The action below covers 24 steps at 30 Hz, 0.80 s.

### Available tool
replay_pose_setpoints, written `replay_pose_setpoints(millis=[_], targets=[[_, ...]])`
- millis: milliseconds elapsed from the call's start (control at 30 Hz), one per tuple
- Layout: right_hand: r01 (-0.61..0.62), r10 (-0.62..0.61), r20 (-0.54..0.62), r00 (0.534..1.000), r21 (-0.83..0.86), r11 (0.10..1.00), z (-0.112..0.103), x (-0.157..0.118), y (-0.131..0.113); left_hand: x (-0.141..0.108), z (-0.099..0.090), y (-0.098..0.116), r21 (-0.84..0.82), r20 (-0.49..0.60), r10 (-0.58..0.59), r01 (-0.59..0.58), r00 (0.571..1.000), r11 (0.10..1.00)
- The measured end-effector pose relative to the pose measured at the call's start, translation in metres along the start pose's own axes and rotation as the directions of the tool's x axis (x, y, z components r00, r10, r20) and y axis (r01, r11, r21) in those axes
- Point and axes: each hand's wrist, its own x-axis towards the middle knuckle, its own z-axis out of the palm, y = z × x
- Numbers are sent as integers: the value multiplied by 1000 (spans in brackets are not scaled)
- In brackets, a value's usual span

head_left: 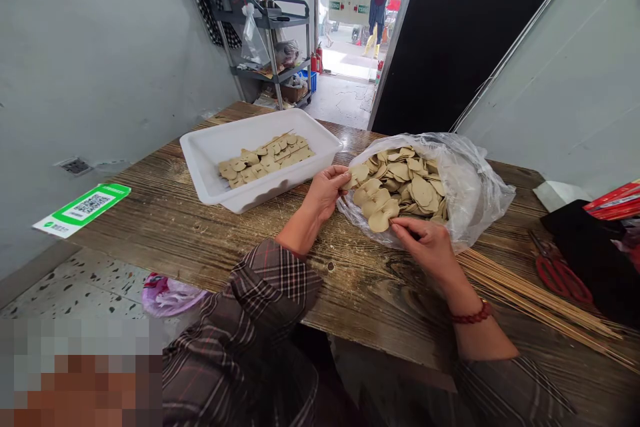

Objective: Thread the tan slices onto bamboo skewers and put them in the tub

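Observation:
A short row of thin, tan, round slices runs between my two hands, apparently threaded on a skewer that the slices mostly hide. My left hand pinches the far left end of the row. At the near right end, my right hand has thumb and fingertips closed on the last slice or the stick's tip; I cannot tell which. Just behind lies an open clear plastic bag heaped with loose tan slices. To the left, a white plastic tub holds several filled skewers lying flat.
Bare bamboo skewers lie on the wooden table at the right, beside red-handled scissors and a black bag. A green-and-white QR card sits at the left edge. Beyond stand a grey cart and a doorway.

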Motion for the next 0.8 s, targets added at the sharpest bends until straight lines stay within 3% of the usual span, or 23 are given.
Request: replay_pose_setpoints(millis=[267,800], targets=[[-27,27,25,999,4,1000,-1,1,-2,0,1,-1,115,5,140,-140,990,983],[-28,28,36,999,-3,1000,-1,0,-1,1,2,-2,230,-16,253,-243,967,942]])
